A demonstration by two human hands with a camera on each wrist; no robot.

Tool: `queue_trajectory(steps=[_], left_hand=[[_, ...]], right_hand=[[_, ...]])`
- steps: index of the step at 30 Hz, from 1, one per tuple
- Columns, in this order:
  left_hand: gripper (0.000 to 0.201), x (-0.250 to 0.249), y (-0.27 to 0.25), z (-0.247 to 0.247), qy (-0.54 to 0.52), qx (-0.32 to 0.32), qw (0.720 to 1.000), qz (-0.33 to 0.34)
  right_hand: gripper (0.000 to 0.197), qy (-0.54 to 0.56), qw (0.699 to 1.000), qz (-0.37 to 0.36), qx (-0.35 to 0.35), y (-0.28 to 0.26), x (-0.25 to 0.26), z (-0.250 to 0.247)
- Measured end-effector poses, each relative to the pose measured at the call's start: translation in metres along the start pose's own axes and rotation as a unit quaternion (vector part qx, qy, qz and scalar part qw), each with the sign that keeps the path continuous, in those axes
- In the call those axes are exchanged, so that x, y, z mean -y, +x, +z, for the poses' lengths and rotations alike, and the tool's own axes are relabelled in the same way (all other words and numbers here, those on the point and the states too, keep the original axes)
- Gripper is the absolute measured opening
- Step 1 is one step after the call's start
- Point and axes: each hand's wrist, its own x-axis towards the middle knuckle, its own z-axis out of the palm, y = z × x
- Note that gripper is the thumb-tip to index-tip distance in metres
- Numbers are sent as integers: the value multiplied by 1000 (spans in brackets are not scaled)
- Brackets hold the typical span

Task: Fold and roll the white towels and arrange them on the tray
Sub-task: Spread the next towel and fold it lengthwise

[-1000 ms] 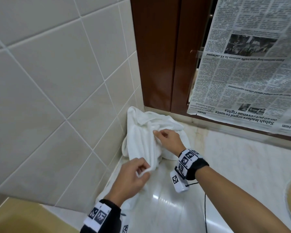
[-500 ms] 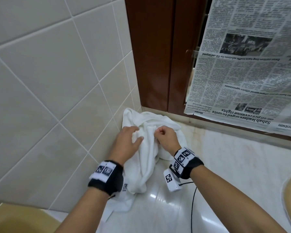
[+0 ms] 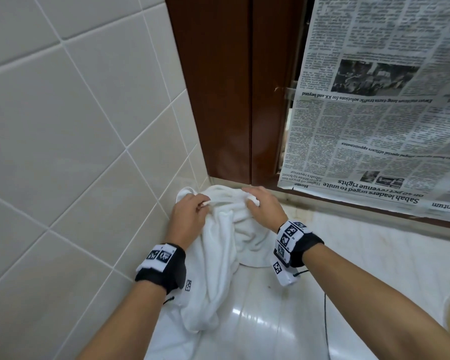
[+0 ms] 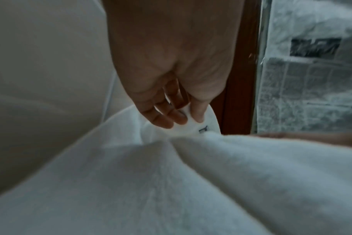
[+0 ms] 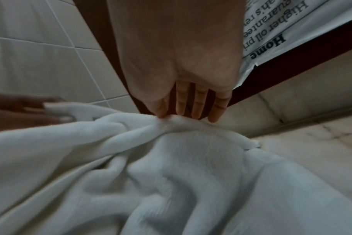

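So your left hand (image 3: 190, 216) pinches the white towel's (image 3: 218, 268) top edge and your right hand (image 3: 264, 207) pinches it alongside, lifting it off the surface (image 3: 257, 320) corner, probably to shake it flat for folding.

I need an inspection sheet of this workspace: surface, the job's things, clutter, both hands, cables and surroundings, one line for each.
Surface: glossy pale marble counter, in a tiled corner.
Job's things: crumpled white terry towel heaped against the corner, unfolded; no tray in view.
Clutter: nothing seen.
Hands: left hand pinches the towel's top edge; right hand pinches the same edge with thumb and forefinger, its other fingers straight.
Cables: thin black cable hangs from the right wristband.
Surroundings: beige wall tiles, dark brown wooden frame, newspaper sheet hung upside down.
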Motion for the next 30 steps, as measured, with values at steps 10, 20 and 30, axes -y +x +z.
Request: queue_trajectory(steps=[10, 20, 30], left_hand=[[13, -46, -71, -84, -105, -90, 990, 15], [16, -25, -110, -101, -46, -160, 985, -52], [16, -31, -172, -128, -80, -147, 985, -37]], right_hand=[[30, -62, 997, -15, 41, 4, -3, -6], [16, -23, 999, -45, -19, -76, 39, -77], [19, -30, 993, -20, -112, -185, 90, -118]])
